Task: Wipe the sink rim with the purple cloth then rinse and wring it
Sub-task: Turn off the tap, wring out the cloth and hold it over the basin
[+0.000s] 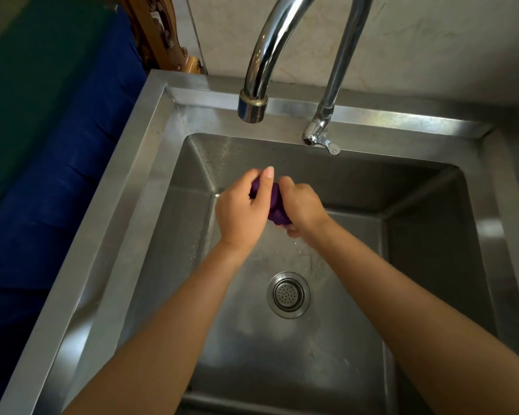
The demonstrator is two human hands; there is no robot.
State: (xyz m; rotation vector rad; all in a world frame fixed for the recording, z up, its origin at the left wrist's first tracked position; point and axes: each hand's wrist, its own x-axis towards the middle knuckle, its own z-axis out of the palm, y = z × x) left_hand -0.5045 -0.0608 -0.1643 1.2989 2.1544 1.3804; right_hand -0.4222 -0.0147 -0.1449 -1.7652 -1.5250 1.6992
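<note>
wring | purple cloth [274,202] being twisted over sink [150,163] basin, left hand [240,212] and right hand [301,206] fingers clenched around it | counter-twisting firmly being advised

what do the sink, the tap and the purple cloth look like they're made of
Sink: apparently stainless steel, brushed finish, with dull grey sheen and soft streaked reflections.
Tap: metal, probably chrome-plated, mirror-bright with sharp highlights.
Purple cloth: soft woven or microfibre fabric, matte, bunched between the left hand and right hand; weave too small to tell.

Left hand [241,209] and right hand [301,206] clenched together
</note>
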